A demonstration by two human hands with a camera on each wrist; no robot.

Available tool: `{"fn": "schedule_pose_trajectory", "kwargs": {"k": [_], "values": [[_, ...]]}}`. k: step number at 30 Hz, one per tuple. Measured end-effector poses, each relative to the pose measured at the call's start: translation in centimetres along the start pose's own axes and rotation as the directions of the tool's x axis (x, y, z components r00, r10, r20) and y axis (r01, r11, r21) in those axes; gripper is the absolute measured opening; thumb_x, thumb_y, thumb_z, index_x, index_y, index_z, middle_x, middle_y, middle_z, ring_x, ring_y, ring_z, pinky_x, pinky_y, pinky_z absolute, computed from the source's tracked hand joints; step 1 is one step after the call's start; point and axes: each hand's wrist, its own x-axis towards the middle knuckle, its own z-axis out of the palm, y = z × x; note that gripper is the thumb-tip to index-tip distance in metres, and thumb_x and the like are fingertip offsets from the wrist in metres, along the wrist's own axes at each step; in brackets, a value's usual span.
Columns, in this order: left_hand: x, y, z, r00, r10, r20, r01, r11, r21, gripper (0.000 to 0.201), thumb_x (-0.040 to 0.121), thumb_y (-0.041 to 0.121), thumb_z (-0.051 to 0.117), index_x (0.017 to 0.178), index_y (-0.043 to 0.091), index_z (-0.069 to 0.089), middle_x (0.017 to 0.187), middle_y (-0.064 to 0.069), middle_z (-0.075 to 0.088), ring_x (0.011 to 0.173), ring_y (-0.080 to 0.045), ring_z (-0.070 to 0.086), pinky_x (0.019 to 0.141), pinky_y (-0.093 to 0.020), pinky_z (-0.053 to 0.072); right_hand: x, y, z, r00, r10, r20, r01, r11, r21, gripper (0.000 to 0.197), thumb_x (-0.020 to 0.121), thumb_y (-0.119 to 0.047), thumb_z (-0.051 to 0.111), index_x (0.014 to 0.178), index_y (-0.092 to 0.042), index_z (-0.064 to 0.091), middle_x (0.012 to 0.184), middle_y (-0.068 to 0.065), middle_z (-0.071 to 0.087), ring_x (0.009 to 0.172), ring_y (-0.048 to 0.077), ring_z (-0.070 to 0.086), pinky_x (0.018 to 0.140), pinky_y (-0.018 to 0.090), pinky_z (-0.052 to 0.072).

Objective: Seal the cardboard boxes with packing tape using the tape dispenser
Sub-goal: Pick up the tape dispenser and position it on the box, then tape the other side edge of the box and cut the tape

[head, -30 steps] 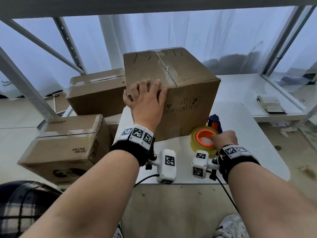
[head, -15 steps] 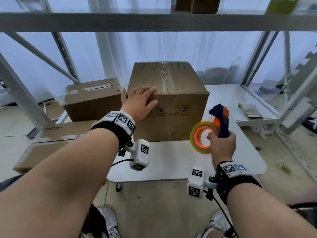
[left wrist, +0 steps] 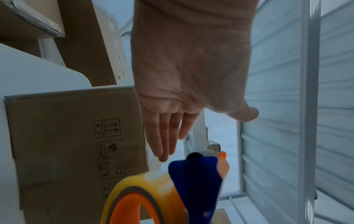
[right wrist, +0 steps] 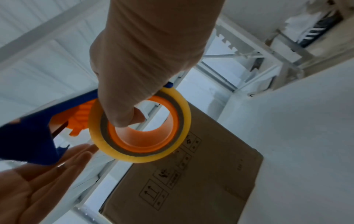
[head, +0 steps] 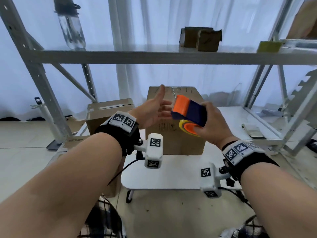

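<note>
A tall cardboard box [head: 176,143] [left wrist: 76,136] [right wrist: 191,181] stands on the small white table [head: 171,172]. My right hand [head: 211,124] [right wrist: 145,60] grips the blue and orange tape dispenser [head: 188,112] [left wrist: 197,178] [right wrist: 28,133] in the air before the box, thumb in the orange core of the yellowish tape roll [head: 187,128] [left wrist: 145,197] [right wrist: 139,127]. My left hand [head: 154,109] [left wrist: 187,75] [right wrist: 44,174] hovers open, fingers straight, just left of the dispenser's front end and off the box.
Other cardboard boxes [head: 106,115] sit left of the table. A metal shelf beam [head: 154,57] crosses overhead, carrying a bottle [head: 71,26] and small boxes [head: 200,39]. A low white shelf [head: 240,121] stands at the right with a flat item on it.
My right hand raised the dispenser from table height to in front of the box and tipped it over. My left hand left the box top and moved toward the dispenser. My head tilted up.
</note>
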Motion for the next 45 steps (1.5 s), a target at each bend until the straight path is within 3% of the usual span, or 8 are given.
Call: {"fn": "schedule_pose_trajectory", "kwargs": {"k": [4,6,14,22,35,38,41,45], "values": [[-1.3,0.4,-1.8,0.997,0.053,0.057,-0.053,0.999,-0.004,0.036,0.096,0.042,0.047,0.097,0.009,0.062,0.083,-0.004,0.07,0.078,-0.016,0.067,0.079,-0.029,0.053,1.4,-0.8,-0.1,0.989,-0.129,0.07,0.135,0.986,-0.094,0.066,0.066,-0.039,0.085,0.113,-0.01,0.049,0.101,0.0,0.053,0.089,0.019,0.05,0.076,0.029,0.04],[-1.7,0.4,-2.2,0.994,0.066,0.084,-0.066,0.998,-0.008,0.03,0.097,0.035,0.049,0.096,0.009,0.064,0.08,-0.003,0.071,0.077,-0.015,0.067,0.081,-0.029,0.052,2.0,-1.4,-0.2,0.982,-0.164,0.095,0.174,0.979,-0.109,0.065,0.067,-0.036,0.085,0.113,-0.009,0.048,0.1,-0.003,0.048,0.089,0.015,0.046,0.077,0.028,0.037],[-1.8,0.3,-3.2,0.994,0.105,0.011,-0.102,0.983,-0.151,0.02,0.097,0.017,0.05,0.103,0.004,0.063,0.085,-0.007,0.068,0.067,-0.011,0.066,0.056,-0.019,0.052,3.7,-2.7,-0.9,0.962,-0.222,0.157,0.246,0.957,-0.156,0.07,0.067,-0.039,0.083,0.117,-0.006,0.047,0.107,0.004,0.053,0.091,0.012,0.042,0.082,0.027,0.035],[-2.0,0.4,-3.2,0.995,0.09,-0.03,-0.094,0.979,-0.183,0.029,0.099,0.032,0.046,0.095,0.007,0.062,0.078,-0.004,0.071,0.069,-0.013,0.068,0.059,-0.022,0.055,4.0,-2.8,-0.6,0.957,-0.232,0.173,0.259,0.953,-0.157,0.07,0.066,-0.035,0.084,0.118,-0.004,0.047,0.11,0.008,0.054,0.093,0.013,0.042,0.081,0.026,0.035],[-2.1,0.1,-4.6,0.997,0.046,-0.058,-0.05,0.996,-0.074,0.007,0.091,0.006,0.058,0.087,0.005,0.064,0.079,-0.009,0.07,0.073,-0.017,0.069,0.06,-0.022,0.055,4.7,-2.0,0.4,0.927,-0.265,0.265,0.335,0.904,-0.267,0.069,0.067,-0.036,0.083,0.118,-0.007,0.048,0.109,0.009,0.057,0.092,0.015,0.045,0.086,0.038,0.043],[-1.7,-0.1,-4.8,0.995,0.017,-0.099,-0.017,1.0,0.006,0.006,0.09,0.004,0.059,0.087,0.004,0.064,0.078,-0.01,0.07,0.073,-0.018,0.068,0.06,-0.023,0.056,4.8,-2.0,0.7,0.921,-0.274,0.278,0.349,0.898,-0.269,0.069,0.067,-0.036,0.083,0.119,-0.007,0.048,0.11,0.009,0.057,0.094,0.019,0.05,0.083,0.034,0.042],[-1.5,-0.4,-4.6,0.994,-0.029,-0.106,0.035,0.998,0.051,0.006,0.091,0.007,0.058,0.093,0.002,0.062,0.08,-0.011,0.069,0.069,-0.016,0.068,0.059,-0.023,0.056,4.8,-2.1,0.9,0.916,-0.26,0.305,0.339,0.909,-0.243,0.069,0.068,-0.037,0.082,0.119,-0.008,0.046,0.111,0.008,0.056,0.092,0.014,0.045,0.08,0.028,0.039],[-1.2,-0.7,-4.4,0.99,-0.033,-0.138,0.049,0.992,0.115,0.004,0.09,0.003,0.06,0.088,0.005,0.058,0.07,-0.006,0.066,0.058,-0.01,0.066,0.053,-0.019,0.052,4.6,-2.0,1.3,0.903,-0.228,0.365,0.315,0.928,-0.199,0.069,0.071,-0.046,0.078,0.121,-0.012,0.045,0.109,0.003,0.054,0.092,0.016,0.049,0.081,0.029,0.041]]}}
